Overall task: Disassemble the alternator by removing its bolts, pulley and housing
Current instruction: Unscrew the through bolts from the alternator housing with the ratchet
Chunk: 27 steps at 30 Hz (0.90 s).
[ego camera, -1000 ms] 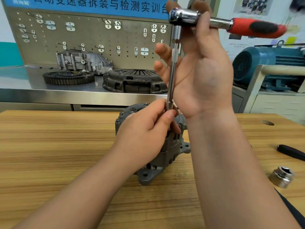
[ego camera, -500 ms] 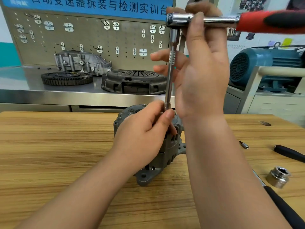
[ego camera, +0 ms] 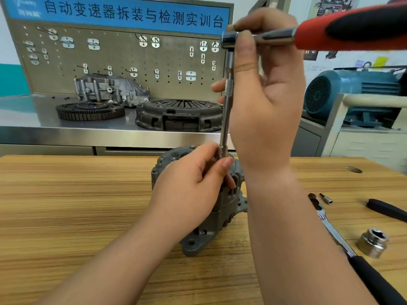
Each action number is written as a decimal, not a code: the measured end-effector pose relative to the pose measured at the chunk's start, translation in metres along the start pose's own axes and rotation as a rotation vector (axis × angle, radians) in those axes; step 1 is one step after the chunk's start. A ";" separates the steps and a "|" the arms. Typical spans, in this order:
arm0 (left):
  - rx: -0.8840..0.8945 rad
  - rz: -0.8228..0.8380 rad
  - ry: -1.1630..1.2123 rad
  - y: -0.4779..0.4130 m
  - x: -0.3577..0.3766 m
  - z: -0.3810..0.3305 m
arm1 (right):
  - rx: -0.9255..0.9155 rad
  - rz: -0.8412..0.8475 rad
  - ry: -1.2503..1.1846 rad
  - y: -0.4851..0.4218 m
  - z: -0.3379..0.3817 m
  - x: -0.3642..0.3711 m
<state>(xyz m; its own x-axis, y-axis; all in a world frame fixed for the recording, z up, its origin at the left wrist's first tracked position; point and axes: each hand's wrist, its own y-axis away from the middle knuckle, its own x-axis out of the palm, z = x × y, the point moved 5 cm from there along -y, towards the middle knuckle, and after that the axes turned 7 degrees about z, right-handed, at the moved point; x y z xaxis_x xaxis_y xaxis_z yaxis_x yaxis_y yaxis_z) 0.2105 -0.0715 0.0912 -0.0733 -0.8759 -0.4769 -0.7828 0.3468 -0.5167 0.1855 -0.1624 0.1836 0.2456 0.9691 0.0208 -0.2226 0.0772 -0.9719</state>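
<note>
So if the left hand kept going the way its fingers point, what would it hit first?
The extension bar: the left hand pinches its lower end, atop the alternator. Just past it is probably the wrist of the right hand, though depth is unclear.

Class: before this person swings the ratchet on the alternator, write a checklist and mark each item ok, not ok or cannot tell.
1. Upright extension bar over the alternator: ok.
2. Bar tip seated on a bolt: cannot tell; the left hand hides it.
3. Bar's lower end pinched by the left hand: ok.
4. Grip of the right hand at the head of the ratchet: ok.
5. Clamp on the alternator: not ok; none shows, it stands on the table.
6. Handle swing clear of the loose socket: ok.
</note>
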 end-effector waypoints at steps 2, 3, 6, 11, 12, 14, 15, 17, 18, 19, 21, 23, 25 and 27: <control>0.023 0.003 -0.001 0.001 0.000 0.000 | 0.198 -0.019 -0.239 0.001 -0.006 0.002; 0.038 0.000 -0.012 0.001 0.000 -0.001 | 0.300 -0.011 -0.405 0.003 -0.010 0.005; 0.063 0.017 -0.033 0.002 -0.001 -0.004 | 0.500 0.034 -0.820 0.004 -0.017 0.012; 0.025 0.048 -0.022 -0.001 0.001 -0.002 | 0.506 0.026 -0.822 0.004 -0.020 0.008; 0.018 0.046 -0.019 -0.001 0.001 -0.001 | 0.436 0.005 -0.673 0.002 -0.018 0.004; 0.011 0.027 -0.018 -0.001 0.001 -0.001 | 0.199 -0.027 -0.250 -0.002 -0.010 -0.006; 0.010 0.018 -0.028 -0.001 0.001 -0.001 | 0.068 -0.015 -0.065 -0.003 -0.005 -0.007; 0.008 0.015 -0.047 -0.001 0.000 -0.003 | -0.038 -0.004 0.074 -0.001 -0.002 -0.004; 0.013 0.013 -0.040 0.000 0.000 -0.003 | 0.010 -0.019 0.036 -0.001 -0.003 -0.004; 0.023 0.007 -0.028 0.000 0.000 -0.004 | 0.096 -0.030 -0.056 -0.001 -0.005 -0.003; 0.048 -0.006 -0.012 0.001 -0.001 -0.005 | 0.290 -0.030 -0.329 0.002 -0.011 0.002; 0.075 0.006 -0.007 0.002 -0.001 -0.005 | 0.434 -0.010 -0.598 0.004 -0.017 0.007; 0.086 0.034 -0.013 0.001 -0.001 -0.005 | 0.527 0.000 -0.811 0.004 -0.021 0.010; 0.067 0.057 0.002 0.000 0.000 -0.003 | 0.554 0.009 -0.888 0.004 -0.022 0.010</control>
<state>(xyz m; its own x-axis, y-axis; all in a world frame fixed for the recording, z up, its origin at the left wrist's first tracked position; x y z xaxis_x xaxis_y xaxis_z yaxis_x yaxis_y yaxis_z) 0.2087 -0.0730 0.0937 -0.1174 -0.8547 -0.5056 -0.7340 0.4177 -0.5356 0.2077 -0.1580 0.1746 -0.4895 0.7764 0.3969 -0.6771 -0.0516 -0.7341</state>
